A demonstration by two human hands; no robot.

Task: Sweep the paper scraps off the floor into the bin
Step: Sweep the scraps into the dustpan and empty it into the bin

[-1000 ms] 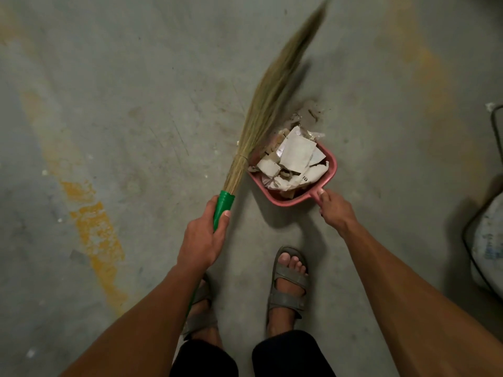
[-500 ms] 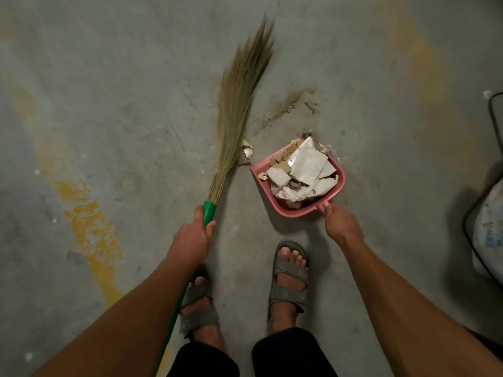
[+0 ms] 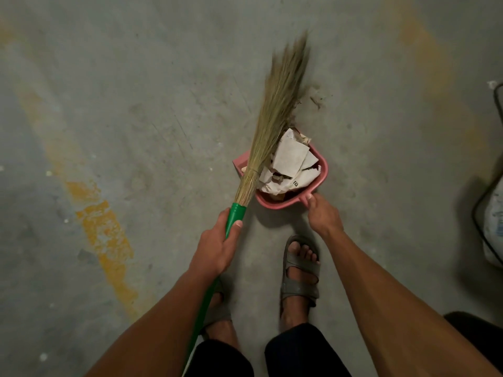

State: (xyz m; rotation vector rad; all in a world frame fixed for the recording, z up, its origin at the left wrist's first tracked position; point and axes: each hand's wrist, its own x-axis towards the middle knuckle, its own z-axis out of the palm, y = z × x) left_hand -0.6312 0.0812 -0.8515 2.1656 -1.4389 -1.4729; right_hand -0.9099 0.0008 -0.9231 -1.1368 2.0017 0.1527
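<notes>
On the left, a worn yellow paint stripe (image 3: pixel 106 235) ran across the grey concrete floor (image 3: pixel 136 77). The left hand (image 3: pixel 217 243) was wrapped around the green plastic handle of the grass-bristled broom (image 3: pixel 275 110), thumb laid along the shaft. Half a second earlier the bristles had stood out on the floor to the left of the pan, with a small crumpled scrap lying loose beside them; now the blurred bristles lay across the left lip of the pink plastic dustpan (image 3: pixel 321 172), and that loose scrap was no longer visible on the floor — most likely swept in, though the bristles hid the spot. The white and brown paper scraps (image 3: pixel 291 164) sat heaped inside the pan, filling it. The right hand (image 3: pixel 324 216) gripped the dustpan's short handle, fingers curled round it, holding the pan on the floor ahead of the sandalled right foot (image 3: pixel 300 270). A smear of dark dust (image 3: pixel 313 96) remained beyond the pan's mouth. By this showing the gathering was nearly finished — the tipping was yet to come. At the far right edge stood a dark wire frame (image 3: pixel 490 170) around something white, possibly the bin.
</notes>
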